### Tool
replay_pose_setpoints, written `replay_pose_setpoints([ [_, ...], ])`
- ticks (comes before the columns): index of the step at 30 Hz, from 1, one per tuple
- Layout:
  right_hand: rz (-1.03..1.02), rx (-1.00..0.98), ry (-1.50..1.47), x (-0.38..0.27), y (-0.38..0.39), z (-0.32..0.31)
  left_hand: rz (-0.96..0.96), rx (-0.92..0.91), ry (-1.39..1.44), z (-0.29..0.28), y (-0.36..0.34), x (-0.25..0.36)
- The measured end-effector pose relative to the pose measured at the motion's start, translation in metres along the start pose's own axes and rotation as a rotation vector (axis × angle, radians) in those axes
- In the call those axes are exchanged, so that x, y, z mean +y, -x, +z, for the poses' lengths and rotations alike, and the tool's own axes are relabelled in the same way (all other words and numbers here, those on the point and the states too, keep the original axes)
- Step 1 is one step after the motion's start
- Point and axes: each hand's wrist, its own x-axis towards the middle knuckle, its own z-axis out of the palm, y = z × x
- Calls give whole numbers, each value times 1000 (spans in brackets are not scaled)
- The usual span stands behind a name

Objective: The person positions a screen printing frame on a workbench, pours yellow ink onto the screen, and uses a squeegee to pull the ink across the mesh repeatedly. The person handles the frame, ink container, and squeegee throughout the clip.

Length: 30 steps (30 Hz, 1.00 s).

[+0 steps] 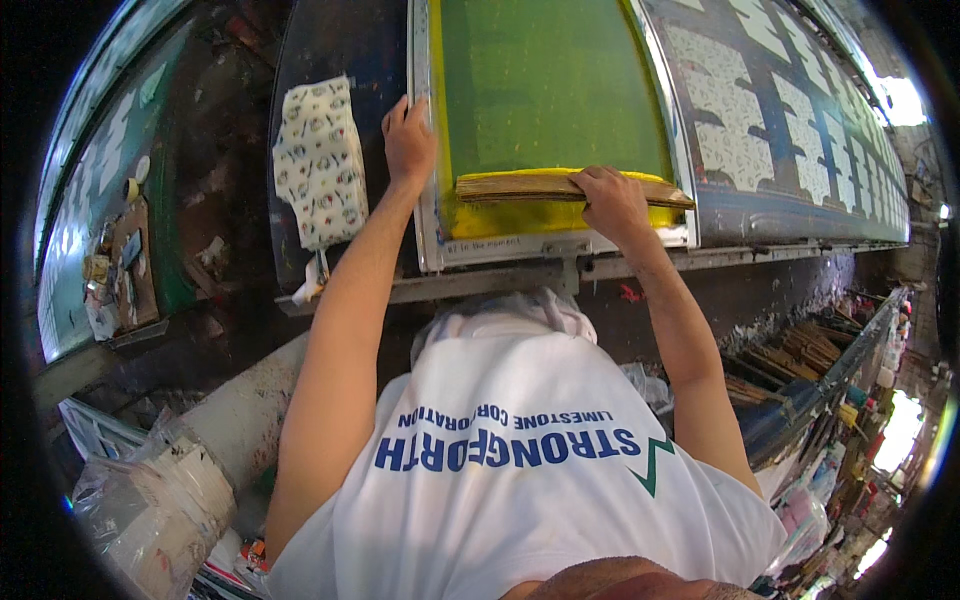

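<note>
Green mesh (545, 90) filled one metal frame (427, 225), and one wooden squeegee (520, 188) lay crosswise on it, toward the near end. The right hand (614, 206) had its fingers clenched round that squeegee, right of its middle. The left hand (408, 148) sat on the frame's left rail, fingers bent, but honestly I couldn't tell if it was gripping or just resting. One stack of printed white pieces (320, 160) lay just left of it. Off right, one long trough (868, 325) held several loose wooden strips (800, 355), pretty jumbled.
</note>
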Motion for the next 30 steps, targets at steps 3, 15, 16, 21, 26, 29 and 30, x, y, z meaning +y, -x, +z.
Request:
replay_pose_setpoints([
  [3, -5, 1, -22, 16, -45, -1, -8, 4, -6, -3, -1, 4],
  [15, -14, -50, 117, 121, -303, 9, -39, -68, -94, -15, 1, 16],
  [16, -33, 4, 112, 129, -320, 7, -47, -75, -103, -16, 1, 16],
  [21, -46, -22, 122, 159, -403, -3, -41, -82, -159, -19, 0, 19],
  [26, -85, 11, 95, 173, -440, -9, -68, -92, -177, -21, 1, 23],
  [29, -114, 27, 94, 170, -421, -4, -43, -75, -164, -23, 1, 25],
  [30, -113, 22, 115, 167, -409, 0, -61, -93, -167, -23, 1, 25],
])
